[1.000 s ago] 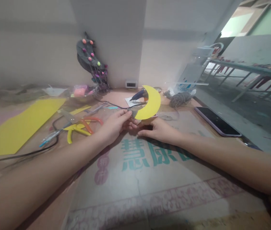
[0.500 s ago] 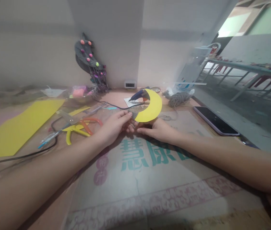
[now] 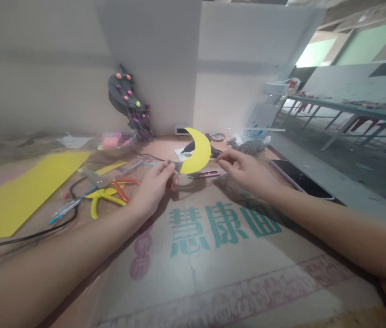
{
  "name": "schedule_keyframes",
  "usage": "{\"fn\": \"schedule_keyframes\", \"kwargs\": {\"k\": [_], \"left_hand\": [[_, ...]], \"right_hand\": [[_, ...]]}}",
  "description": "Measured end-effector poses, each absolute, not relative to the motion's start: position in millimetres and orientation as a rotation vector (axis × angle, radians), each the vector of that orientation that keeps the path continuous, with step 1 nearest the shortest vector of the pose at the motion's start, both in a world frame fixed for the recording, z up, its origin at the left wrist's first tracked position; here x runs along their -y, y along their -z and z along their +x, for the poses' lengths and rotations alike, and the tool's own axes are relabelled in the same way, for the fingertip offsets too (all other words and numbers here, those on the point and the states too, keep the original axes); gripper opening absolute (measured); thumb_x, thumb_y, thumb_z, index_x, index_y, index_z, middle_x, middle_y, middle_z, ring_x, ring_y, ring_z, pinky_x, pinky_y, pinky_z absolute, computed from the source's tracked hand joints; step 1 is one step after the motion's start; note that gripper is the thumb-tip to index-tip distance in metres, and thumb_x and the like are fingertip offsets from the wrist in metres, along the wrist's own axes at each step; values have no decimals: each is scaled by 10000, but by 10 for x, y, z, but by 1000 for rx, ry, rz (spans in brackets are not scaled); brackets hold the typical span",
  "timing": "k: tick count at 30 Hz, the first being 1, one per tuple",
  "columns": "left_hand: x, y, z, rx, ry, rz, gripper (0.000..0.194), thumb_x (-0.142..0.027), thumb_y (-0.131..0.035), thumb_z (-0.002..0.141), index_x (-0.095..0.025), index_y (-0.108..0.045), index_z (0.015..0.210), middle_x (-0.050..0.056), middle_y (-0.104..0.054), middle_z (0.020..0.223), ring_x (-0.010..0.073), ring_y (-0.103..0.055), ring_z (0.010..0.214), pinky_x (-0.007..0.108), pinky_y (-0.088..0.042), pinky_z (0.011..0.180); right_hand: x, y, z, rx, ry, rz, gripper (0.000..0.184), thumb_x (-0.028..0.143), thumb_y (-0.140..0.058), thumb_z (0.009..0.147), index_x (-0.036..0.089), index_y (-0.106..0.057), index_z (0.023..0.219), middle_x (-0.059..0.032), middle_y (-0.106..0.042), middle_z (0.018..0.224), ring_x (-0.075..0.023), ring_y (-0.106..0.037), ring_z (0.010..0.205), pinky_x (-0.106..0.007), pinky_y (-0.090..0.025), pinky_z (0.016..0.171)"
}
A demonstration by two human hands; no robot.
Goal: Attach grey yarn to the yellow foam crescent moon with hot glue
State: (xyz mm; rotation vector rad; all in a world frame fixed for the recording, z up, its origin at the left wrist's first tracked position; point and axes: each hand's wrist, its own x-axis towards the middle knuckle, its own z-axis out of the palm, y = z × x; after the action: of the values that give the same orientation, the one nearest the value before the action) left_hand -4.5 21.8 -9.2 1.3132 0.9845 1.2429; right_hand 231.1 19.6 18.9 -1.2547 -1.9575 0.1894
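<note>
My left hand (image 3: 160,180) pinches the lower tip of a yellow crescent moon cut-out (image 3: 201,152), where a short stretch is wrapped in grey yarn (image 3: 175,165). The crescent stands upright, its hollow side facing left. To its right, my right hand (image 3: 239,166) is closed in a pinch, fingertips apart from the crescent; a thin strand, seemingly the grey yarn, shows faintly at them. Pink-handled thread snips (image 3: 208,174) lie on the table between my hands. Behind the crescent is a dark glue gun (image 3: 188,147), partly hidden.
Left are yellow sheet (image 3: 32,191), orange-handled pliers or scissors (image 3: 120,189), a yellow-handled tool (image 3: 100,200) and a black cable (image 3: 25,237). A grey yarn ball (image 3: 252,146) and phone (image 3: 300,178) lie right. A finished-looking grey crescent with pompoms (image 3: 122,95) leans on the wall.
My right hand has moved away to the right and up from the left hand. The crescent has shifted left with my left hand, and the snips have come into sight.
</note>
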Motion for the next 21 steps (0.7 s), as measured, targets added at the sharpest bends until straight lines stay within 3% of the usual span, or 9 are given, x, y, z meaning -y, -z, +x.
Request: {"fn": "schedule_keyframes", "kwargs": {"k": [8, 13, 21], "left_hand": [[-175, 70, -45, -1079, -1190, 1464, 266, -402, -536, 873, -179, -496, 734, -52, -485, 562, 72, -366, 476, 185, -270, 448], [-183, 69, -28, -1070, -1240, 1467, 265, -399, -602, 825, -171, -529, 712, -51, -470, 626, 82, -398, 551, 195, -300, 506], [-236, 119, -58, -1110, -1293, 1515, 251, -409, -584, 840, -171, -574, 761, -25, -558, 739, 117, -504, 703, 205, -369, 621]], "right_hand": [[-423, -33, 2478, 1911, -220, -1417, 212, 305, -503, 896, 151, -646, 912, -54, -676, 845, -178, -592, 733, -283, -434, 674], [-422, 12, 2459, 2022, -178, -1340, 218, 277, -488, 900, 151, -642, 987, -89, -686, 986, -207, -614, 873, -310, -449, 756], [-433, 43, 2461, 2110, -118, -1327, 197, 232, -480, 901, 148, -641, 978, -91, -687, 959, -211, -618, 868, -325, -458, 771]]}}
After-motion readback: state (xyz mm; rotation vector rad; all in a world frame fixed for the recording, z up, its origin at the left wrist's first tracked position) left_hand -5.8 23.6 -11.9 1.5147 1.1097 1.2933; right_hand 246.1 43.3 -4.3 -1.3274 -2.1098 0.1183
